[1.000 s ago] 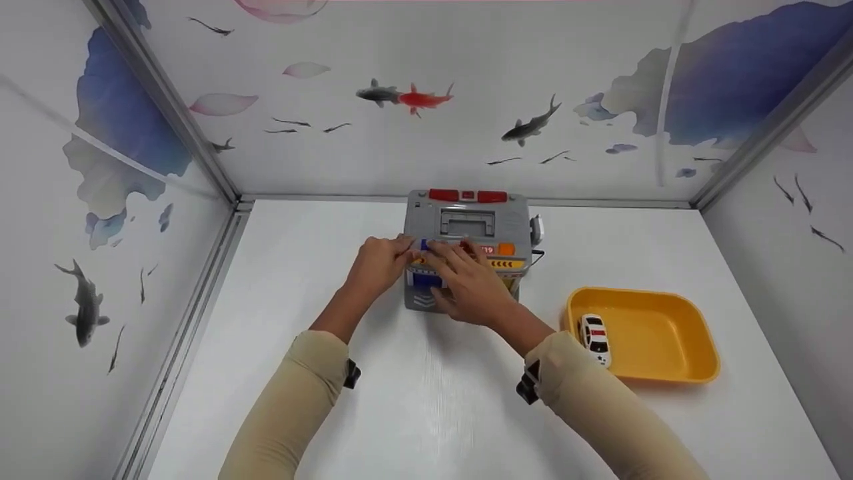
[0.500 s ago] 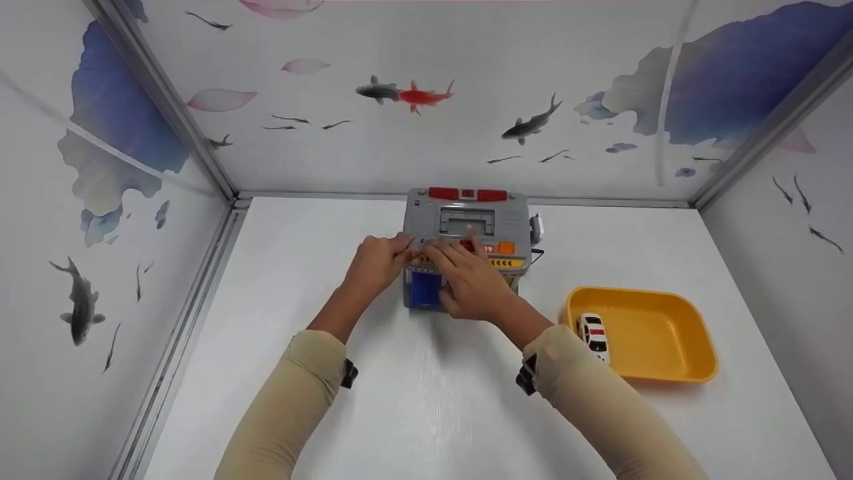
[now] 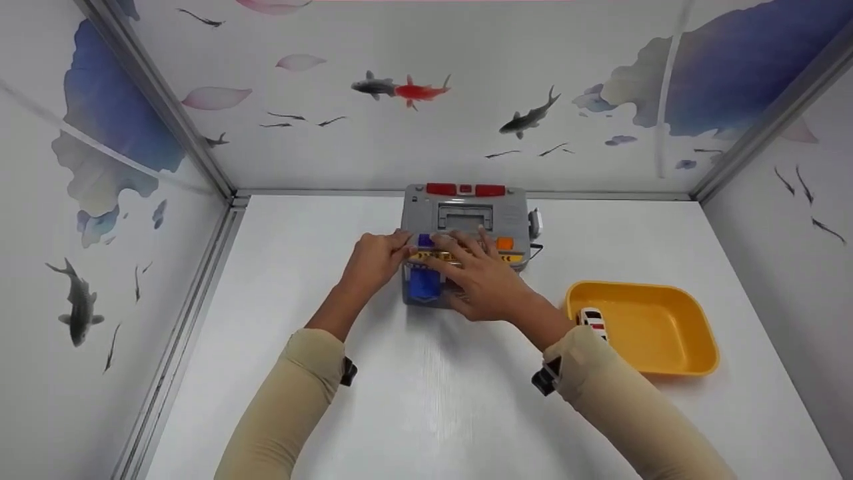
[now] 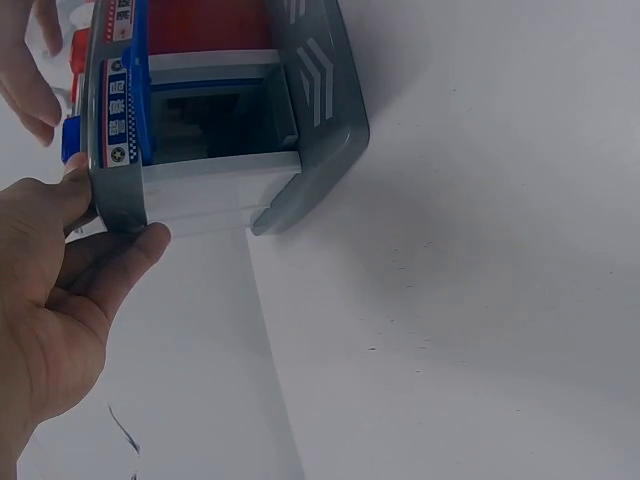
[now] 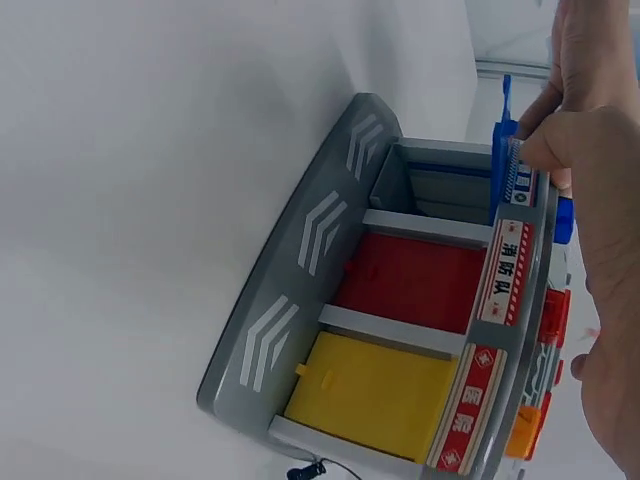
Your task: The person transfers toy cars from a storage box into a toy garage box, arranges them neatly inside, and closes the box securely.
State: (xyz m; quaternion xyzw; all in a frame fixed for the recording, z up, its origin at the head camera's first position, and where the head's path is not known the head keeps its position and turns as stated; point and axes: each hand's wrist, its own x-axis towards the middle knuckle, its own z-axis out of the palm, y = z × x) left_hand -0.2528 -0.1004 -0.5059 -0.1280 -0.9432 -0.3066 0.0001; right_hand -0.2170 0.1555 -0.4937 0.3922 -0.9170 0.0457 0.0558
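A grey toy garage [image 3: 416,217] stands against the back wall. My left hand [image 3: 373,263] pinches its front left roof corner, thumb above and fingers beneath in the left wrist view. The blue door [image 3: 424,283] is swung up and out, baring the dark compartment [image 4: 215,120] behind it. My right hand [image 3: 483,280] lies over the front roof edge with fingers spread, partly hiding the signs. Its thumb touches the sign above the blue door in the right wrist view. The blue button [image 3: 425,240] shows beside its fingertips. The red door [image 5: 410,285] and yellow door [image 5: 370,395] are closed.
A yellow tray [image 3: 656,327] stands at the right, with a white toy car [image 3: 592,320] inside, partly hidden by my right sleeve. An orange button [image 3: 505,244] sits on the roof's right. White walls with painted fish enclose the table [image 3: 413,400].
The blue door has swung up and out over the base. My right fingers, which covered the blue button half a second ago, have shifted off it to the right. The left hand keeps its grip.
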